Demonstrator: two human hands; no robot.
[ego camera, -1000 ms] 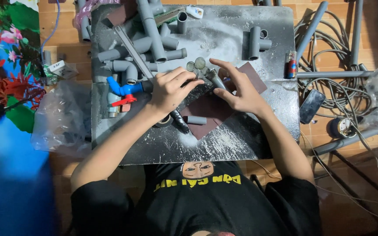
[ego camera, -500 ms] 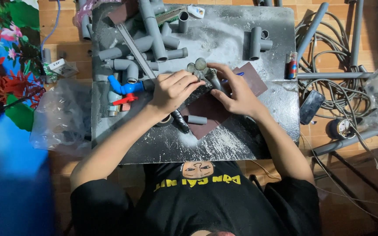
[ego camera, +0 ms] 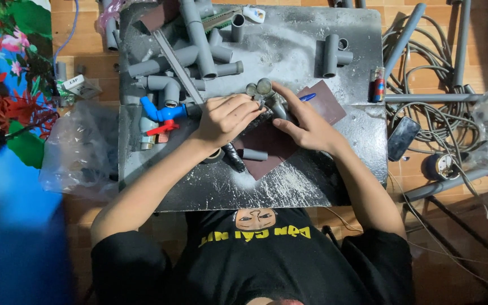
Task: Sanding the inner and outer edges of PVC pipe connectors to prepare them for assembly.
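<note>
**Head view: fitting in both hands over the sandpaper**

Head view. I have a small grey fitting (ego camera: 271,104) held between my two hands, just above the brown sandpaper (ego camera: 280,141) that lies on the dusty tabletop (ego camera: 312,181). My left hand (ego camera: 225,117) is curled, fingers pressed together and closed over the near end of the fitting; exactly where my fingertips grip is hidden under my knuckles. My right hand (ego camera: 307,121) comes in from the other side with the index finger stretched forward along the fitting toward its two round caps, thumb and remaining fingers cupped around it. Both forearms rest low, angled inward from the tabletop's near edge.

How far along: I judge the work as mid-way. White dust is spread across the tabletop, thickest near the front edge, which suggests a good deal of sanding or cutting is done. A short pipe stub (ego camera: 253,154) lies on the sandpaper, apart from my hands, and a dark roll (ego camera: 232,157) sits just beside my left wrist. A blue pen (ego camera: 306,97) pokes out just behind my right index finger.

Left of my hands a blue valve (ego camera: 162,112) with a red handle sits joined to grey pipes (ego camera: 196,34), piled toward the far-left corner. A grey tee (ego camera: 331,55) stands alone far right, with a small can (ego camera: 377,85) near the edge. Many loose pieces remain unjoined, so plenty seems left.
</note>
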